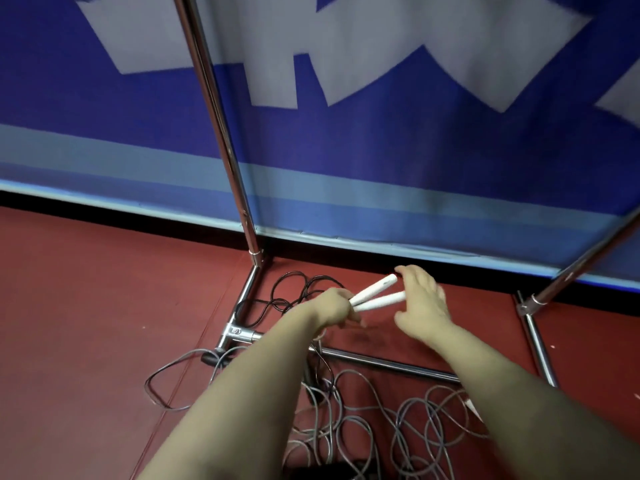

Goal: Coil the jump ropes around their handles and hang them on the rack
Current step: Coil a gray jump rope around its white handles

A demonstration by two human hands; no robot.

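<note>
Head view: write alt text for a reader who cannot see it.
A person's left hand grips two white jump-rope handles together, while the right hand is open at their free ends. Below, grey and black ropes lie tangled on the red floor around the chrome rack's base, before a blue banner.

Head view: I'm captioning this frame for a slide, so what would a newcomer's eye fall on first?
First, the two white handles at centre, gripped together by the left hand while the open right hand is spread at their tips. Below them, a tangle of grey ropes sprawls over the red floor around the foot of the chrome rack, with a blue banner behind.
</note>
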